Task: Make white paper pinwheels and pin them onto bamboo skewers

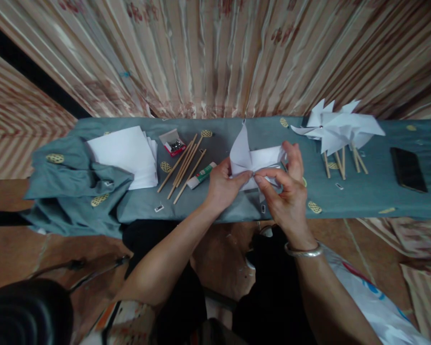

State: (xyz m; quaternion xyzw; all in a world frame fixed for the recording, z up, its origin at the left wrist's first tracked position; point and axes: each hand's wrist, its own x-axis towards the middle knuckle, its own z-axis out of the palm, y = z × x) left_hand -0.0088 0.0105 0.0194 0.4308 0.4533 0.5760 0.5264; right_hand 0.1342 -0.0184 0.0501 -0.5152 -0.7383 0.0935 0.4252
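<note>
White paper (240, 157), seemingly part-folded, one corner curled.

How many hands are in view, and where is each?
2: the left hand grips the left side of the folded white paper; the right hand is at the paper's middle. No others show.

On the right part of the surface (373, 203) I see a dark phone (408, 169) lying flat. A grey-green patterned cloth (72, 191) covers it, rumpled at the left. A pleated curtain (201, 57) hangs along the far side. Near right, I make out a whitish plastic bag (366, 292); near left, a rounded black object (25, 311) above brown floor (219, 254).
</note>
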